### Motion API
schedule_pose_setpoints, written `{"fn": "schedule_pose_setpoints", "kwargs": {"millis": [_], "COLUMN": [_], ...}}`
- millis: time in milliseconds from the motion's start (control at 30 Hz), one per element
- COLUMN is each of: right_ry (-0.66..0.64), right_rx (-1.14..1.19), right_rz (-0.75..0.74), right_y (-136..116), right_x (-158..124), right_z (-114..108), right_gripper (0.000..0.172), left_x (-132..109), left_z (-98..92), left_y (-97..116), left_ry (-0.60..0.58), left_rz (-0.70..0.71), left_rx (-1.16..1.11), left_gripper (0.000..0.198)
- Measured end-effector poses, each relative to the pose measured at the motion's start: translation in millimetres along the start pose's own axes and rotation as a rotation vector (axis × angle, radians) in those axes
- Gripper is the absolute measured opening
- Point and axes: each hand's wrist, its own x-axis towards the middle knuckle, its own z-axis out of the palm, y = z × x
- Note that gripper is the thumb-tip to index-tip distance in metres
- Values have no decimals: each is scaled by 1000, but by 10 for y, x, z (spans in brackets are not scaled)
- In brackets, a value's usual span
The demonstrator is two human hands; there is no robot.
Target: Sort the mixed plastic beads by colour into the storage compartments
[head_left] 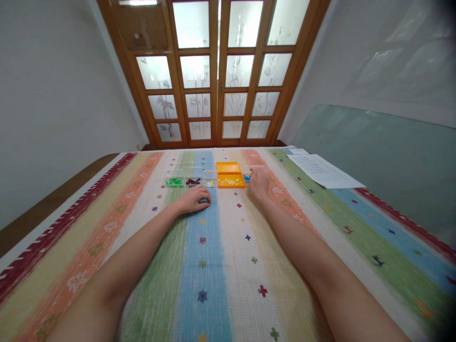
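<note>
My left hand (194, 199) rests on the cloth, its fingers curled in toward the thumb. A dark bluish patch shows between them; whether it is a held thing or shaded cloth I cannot tell. My right hand (259, 183) is at a small clear box of blue pieces (247, 178), fingers bent together and partly covering it. Between the hands stands an open orange box (230, 167) with small white pieces (229, 182) in its near half. Left of it are clear boxes with yellow and white pieces (209, 182), dark red-brown pieces (193, 182) and green pieces (174, 182).
A striped, patterned tablecloth (228, 266) covers the table. Printed paper sheets (322, 171) lie at the right. Behind the table is a wooden door with glass panes (219, 90). A pale green glass-like panel (384, 152) leans along the right wall.
</note>
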Motion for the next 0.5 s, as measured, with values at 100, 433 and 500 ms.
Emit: {"fn": "schedule_pose_setpoints", "kwargs": {"millis": [100, 433, 500], "right_ry": [-15, -55, -70], "right_rx": [9, 9, 3], "right_rz": [-34, -105, -117], "right_y": [-9, -121, -154], "right_x": [-11, -92, -110], "right_z": [18, 9, -7], "right_gripper": [52, 47, 48], "left_x": [-18, -219, -274], "left_z": [2, -79, -109], "left_y": [-66, -614, -714], "left_ry": [66, 591, 662], "left_rz": [-48, -624, -720], "left_rx": [23, 11, 15], "left_gripper": [11, 22, 24]}}
